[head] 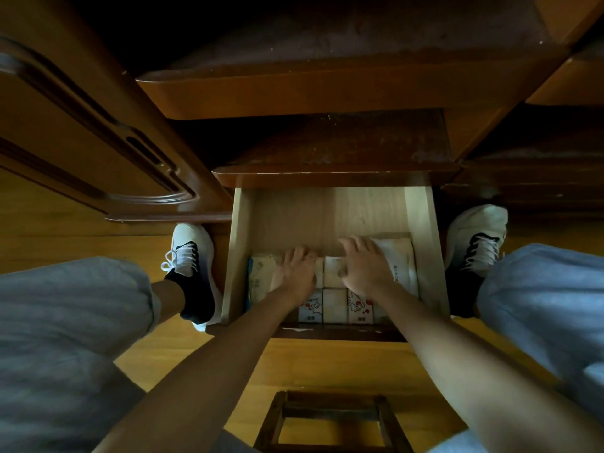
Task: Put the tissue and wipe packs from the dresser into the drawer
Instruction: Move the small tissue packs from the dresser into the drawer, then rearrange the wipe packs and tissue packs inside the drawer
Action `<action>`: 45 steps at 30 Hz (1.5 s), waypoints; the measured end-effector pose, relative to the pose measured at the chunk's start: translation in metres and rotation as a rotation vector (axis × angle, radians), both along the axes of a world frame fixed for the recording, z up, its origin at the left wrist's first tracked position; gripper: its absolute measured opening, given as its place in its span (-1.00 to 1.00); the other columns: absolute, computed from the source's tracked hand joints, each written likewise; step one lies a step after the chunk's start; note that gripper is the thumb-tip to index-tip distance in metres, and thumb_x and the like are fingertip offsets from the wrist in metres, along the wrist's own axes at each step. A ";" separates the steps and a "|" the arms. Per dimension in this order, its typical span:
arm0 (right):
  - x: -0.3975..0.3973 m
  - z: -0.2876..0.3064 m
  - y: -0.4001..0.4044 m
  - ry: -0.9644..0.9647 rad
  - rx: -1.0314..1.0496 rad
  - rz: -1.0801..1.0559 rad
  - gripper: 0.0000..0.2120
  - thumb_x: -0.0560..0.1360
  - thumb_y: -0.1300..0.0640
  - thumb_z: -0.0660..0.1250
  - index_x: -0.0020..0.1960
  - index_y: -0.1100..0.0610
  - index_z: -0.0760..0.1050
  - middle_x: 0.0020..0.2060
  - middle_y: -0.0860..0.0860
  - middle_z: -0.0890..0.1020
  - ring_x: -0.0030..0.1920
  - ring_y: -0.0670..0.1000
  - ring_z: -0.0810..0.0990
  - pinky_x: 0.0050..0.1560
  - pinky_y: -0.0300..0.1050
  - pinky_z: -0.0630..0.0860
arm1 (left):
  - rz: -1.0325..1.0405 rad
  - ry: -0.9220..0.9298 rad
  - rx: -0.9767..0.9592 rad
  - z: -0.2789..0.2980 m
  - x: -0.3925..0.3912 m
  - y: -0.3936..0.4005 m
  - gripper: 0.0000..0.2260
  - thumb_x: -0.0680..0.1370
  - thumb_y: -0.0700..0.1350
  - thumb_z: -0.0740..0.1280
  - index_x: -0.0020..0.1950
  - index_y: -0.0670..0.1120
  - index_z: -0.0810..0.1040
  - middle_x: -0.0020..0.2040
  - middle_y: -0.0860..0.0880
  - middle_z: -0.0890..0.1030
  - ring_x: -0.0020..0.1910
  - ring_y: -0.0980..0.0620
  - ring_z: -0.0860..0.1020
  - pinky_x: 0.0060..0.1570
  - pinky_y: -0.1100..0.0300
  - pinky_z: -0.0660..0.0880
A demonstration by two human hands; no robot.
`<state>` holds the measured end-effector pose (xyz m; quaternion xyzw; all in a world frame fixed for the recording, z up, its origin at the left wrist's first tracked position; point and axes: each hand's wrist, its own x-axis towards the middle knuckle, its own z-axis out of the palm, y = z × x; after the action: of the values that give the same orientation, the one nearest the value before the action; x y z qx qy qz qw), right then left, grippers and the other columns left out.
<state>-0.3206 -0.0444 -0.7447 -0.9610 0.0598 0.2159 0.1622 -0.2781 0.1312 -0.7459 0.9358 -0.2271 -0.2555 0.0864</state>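
Tissue packs (335, 304) are lying in rows at the near end of the open drawer (421, 217); we are resting our left hand (295, 273) and right hand (364, 268) on them, fingers relaxed and spread, grasping nothing; our shoes (189, 256) are flanking the drawer.

Dim, warm light; deep shadow at twelve o'clock, soft blur at seven o'clock, wide-angle bending toward the edges.
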 end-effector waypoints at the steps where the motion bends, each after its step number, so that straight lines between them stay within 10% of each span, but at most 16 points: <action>1: 0.000 0.001 0.000 0.003 -0.025 -0.022 -0.37 0.57 0.04 0.35 0.57 0.12 0.23 0.49 0.12 0.36 0.49 0.14 0.31 0.49 0.08 0.30 | 0.007 -0.044 0.000 0.000 0.000 0.000 -0.52 0.57 -0.15 0.34 0.49 -0.07 0.36 0.41 -0.11 0.36 0.36 -0.14 0.33 0.32 -0.03 0.40; 20: 0.017 0.110 -0.014 0.066 0.045 0.006 -0.42 0.59 0.19 0.33 0.57 0.00 0.28 0.54 0.04 0.36 0.51 0.11 0.36 0.43 0.07 0.39 | -0.032 0.063 -0.182 0.120 0.028 0.014 -0.56 0.62 -0.09 0.28 0.51 0.04 0.37 0.51 0.01 0.29 0.37 -0.03 0.46 0.29 0.07 0.46; 31: 0.029 0.380 -0.037 -0.558 0.248 0.061 -0.78 0.62 0.05 0.28 0.12 -0.24 0.60 -0.02 -0.37 0.67 -0.06 -0.20 0.69 -0.03 -0.07 0.67 | 0.038 -0.777 -0.658 0.423 0.060 0.028 -0.84 0.62 -0.06 0.30 0.09 0.15 0.64 -0.09 0.31 0.51 -0.33 0.24 0.55 -0.41 0.41 0.37; 37: 0.065 0.477 -0.057 -1.027 -0.041 0.119 -0.75 0.54 0.06 0.27 0.15 -0.18 0.59 0.06 -0.31 0.61 0.18 -0.20 0.48 0.09 -0.20 0.49 | 0.041 -0.848 -0.625 0.496 0.102 0.017 -0.88 0.57 -0.05 0.29 -0.05 0.19 0.55 0.07 0.17 0.61 -0.09 0.10 0.57 -0.20 0.17 0.48; 41: 0.108 0.495 -0.085 -0.862 -0.187 0.002 -0.64 0.63 -0.06 0.27 0.40 -0.06 0.47 0.36 -0.10 0.53 0.41 -0.01 0.40 0.30 -0.04 0.40 | 0.010 -0.849 -0.532 0.501 0.148 -0.009 -0.78 0.55 -0.04 0.30 0.15 0.11 0.63 0.17 0.12 0.58 0.17 0.05 0.53 -0.02 0.10 0.54; 45: 0.143 0.491 -0.104 -0.846 -0.277 -0.037 -0.66 0.61 -0.27 0.19 0.10 -0.10 0.62 0.05 -0.15 0.65 0.08 -0.04 0.59 -0.09 -0.12 0.45 | -0.015 -0.844 -0.468 0.505 0.205 -0.045 -0.74 0.55 -0.06 0.29 0.22 0.07 0.61 0.26 0.07 0.52 0.28 0.00 0.44 0.07 0.05 0.53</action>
<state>-0.1775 -0.1484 -0.2541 -0.9762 0.0335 -0.2092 0.0460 -0.0735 0.0861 -0.2413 0.9116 -0.3006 0.2037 0.1930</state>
